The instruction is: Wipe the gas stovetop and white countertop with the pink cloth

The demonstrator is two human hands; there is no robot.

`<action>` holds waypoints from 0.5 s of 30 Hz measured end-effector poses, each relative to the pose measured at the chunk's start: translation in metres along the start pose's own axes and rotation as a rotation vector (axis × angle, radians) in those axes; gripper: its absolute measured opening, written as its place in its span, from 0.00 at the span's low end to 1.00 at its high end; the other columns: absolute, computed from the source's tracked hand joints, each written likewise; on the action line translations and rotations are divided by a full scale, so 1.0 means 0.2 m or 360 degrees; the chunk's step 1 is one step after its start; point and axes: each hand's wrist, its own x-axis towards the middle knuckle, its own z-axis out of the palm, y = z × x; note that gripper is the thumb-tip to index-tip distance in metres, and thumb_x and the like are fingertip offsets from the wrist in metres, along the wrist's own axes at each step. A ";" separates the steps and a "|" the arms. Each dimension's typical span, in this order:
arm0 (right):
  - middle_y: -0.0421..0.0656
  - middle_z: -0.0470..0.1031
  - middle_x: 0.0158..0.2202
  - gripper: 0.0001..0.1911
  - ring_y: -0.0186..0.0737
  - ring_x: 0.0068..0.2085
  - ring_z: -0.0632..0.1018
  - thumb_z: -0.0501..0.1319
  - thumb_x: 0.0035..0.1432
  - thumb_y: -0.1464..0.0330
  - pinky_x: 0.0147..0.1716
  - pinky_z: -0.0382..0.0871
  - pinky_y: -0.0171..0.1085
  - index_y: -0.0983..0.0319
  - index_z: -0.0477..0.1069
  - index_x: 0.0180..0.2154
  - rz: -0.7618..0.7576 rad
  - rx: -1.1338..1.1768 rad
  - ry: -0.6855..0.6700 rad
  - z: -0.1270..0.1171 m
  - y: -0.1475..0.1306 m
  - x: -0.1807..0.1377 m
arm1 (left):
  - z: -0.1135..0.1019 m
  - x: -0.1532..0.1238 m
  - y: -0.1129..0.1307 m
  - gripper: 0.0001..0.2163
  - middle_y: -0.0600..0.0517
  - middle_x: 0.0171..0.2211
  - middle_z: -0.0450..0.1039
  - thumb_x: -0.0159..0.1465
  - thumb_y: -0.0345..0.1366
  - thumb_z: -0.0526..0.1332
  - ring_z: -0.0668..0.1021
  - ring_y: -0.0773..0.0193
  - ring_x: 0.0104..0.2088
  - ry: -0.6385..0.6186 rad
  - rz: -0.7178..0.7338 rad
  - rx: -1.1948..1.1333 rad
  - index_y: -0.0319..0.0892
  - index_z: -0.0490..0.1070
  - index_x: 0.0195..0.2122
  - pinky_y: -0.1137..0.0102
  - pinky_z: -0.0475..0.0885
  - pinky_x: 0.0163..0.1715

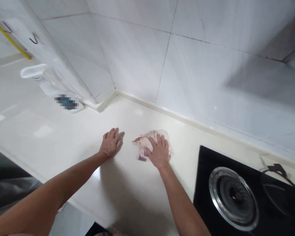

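A pinkish, patterned cloth (144,144) lies crumpled on the pale countertop (135,193). My right hand (160,152) rests flat on top of it, fingers spread, pressing it against the surface. Part of the cloth is hidden beneath the palm and fingers. To the left of the cloth, my left hand (111,143) is set down on the bare counter with its fingers spread. It holds nothing and does not touch the cloth.
A black stove (205,173) with a round metal burner (233,198) sits at the right, a dark cable (280,172) behind it. Tiled walls (137,59) rise at the back. A white holder (49,87) stands at the left, near a yellow pipe (9,37).
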 end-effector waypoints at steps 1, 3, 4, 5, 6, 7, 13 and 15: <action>0.51 0.50 0.77 0.33 0.61 0.76 0.48 0.57 0.70 0.49 0.72 0.43 0.59 0.51 0.62 0.71 0.0090 -0.0041 0.0035 -0.02 0.09 -0.02 | 0.00 0.00 0.00 0.25 0.38 0.71 0.62 0.74 0.44 0.47 0.60 0.42 0.73 -0.0007 -0.0002 0.0011 0.46 0.72 0.66 0.46 0.58 0.67; 0.52 0.52 0.76 0.33 0.61 0.76 0.50 0.56 0.70 0.50 0.72 0.45 0.58 0.53 0.63 0.71 0.0316 -0.0126 0.0121 -0.06 0.28 -0.07 | -0.01 0.00 0.01 0.25 0.38 0.72 0.61 0.74 0.44 0.47 0.60 0.42 0.73 -0.0019 -0.0010 0.0027 0.46 0.71 0.66 0.46 0.57 0.67; 0.53 0.52 0.76 0.33 0.62 0.75 0.51 0.55 0.71 0.51 0.72 0.46 0.59 0.55 0.63 0.71 0.0426 -0.0158 0.0163 -0.08 0.37 -0.10 | -0.01 0.00 0.01 0.25 0.38 0.72 0.61 0.74 0.43 0.47 0.60 0.42 0.73 -0.0024 -0.0011 0.0032 0.46 0.71 0.66 0.46 0.57 0.67; 0.55 0.52 0.75 0.33 0.62 0.75 0.51 0.54 0.71 0.51 0.72 0.46 0.60 0.57 0.62 0.71 0.0518 -0.0178 0.0197 -0.09 0.44 -0.13 | -0.02 0.00 0.01 0.25 0.38 0.72 0.61 0.74 0.43 0.47 0.60 0.42 0.73 -0.0029 -0.0010 0.0032 0.46 0.71 0.66 0.46 0.57 0.67; 0.56 0.51 0.75 0.33 0.63 0.75 0.51 0.53 0.72 0.52 0.72 0.46 0.60 0.58 0.62 0.71 0.0588 -0.0190 0.0225 -0.11 0.50 -0.17 | -0.02 0.01 0.02 0.25 0.38 0.72 0.61 0.74 0.43 0.47 0.59 0.42 0.73 -0.0034 -0.0011 0.0027 0.45 0.71 0.66 0.46 0.57 0.67; 0.57 0.51 0.75 0.34 0.63 0.75 0.50 0.52 0.72 0.52 0.71 0.46 0.61 0.60 0.61 0.72 0.0641 -0.0197 0.0246 -0.12 0.53 -0.20 | -0.02 0.01 0.02 0.25 0.38 0.72 0.61 0.73 0.44 0.47 0.59 0.41 0.73 -0.0039 -0.0012 0.0018 0.45 0.71 0.66 0.46 0.57 0.67; 0.59 0.51 0.75 0.35 0.64 0.75 0.50 0.49 0.72 0.51 0.70 0.48 0.64 0.62 0.61 0.71 0.0883 -0.0252 0.0363 -0.04 0.38 -0.44 | -0.03 0.01 0.04 0.25 0.39 0.73 0.59 0.73 0.44 0.49 0.58 0.40 0.73 -0.0077 -0.0051 -0.0070 0.46 0.71 0.67 0.45 0.54 0.69; 0.60 0.52 0.74 0.35 0.65 0.75 0.50 0.49 0.72 0.51 0.69 0.49 0.66 0.62 0.62 0.71 0.0942 -0.0272 0.0430 0.01 0.26 -0.55 | -0.03 0.01 0.04 0.25 0.39 0.74 0.58 0.73 0.44 0.49 0.57 0.40 0.74 -0.0076 -0.0052 -0.0093 0.46 0.71 0.67 0.45 0.53 0.69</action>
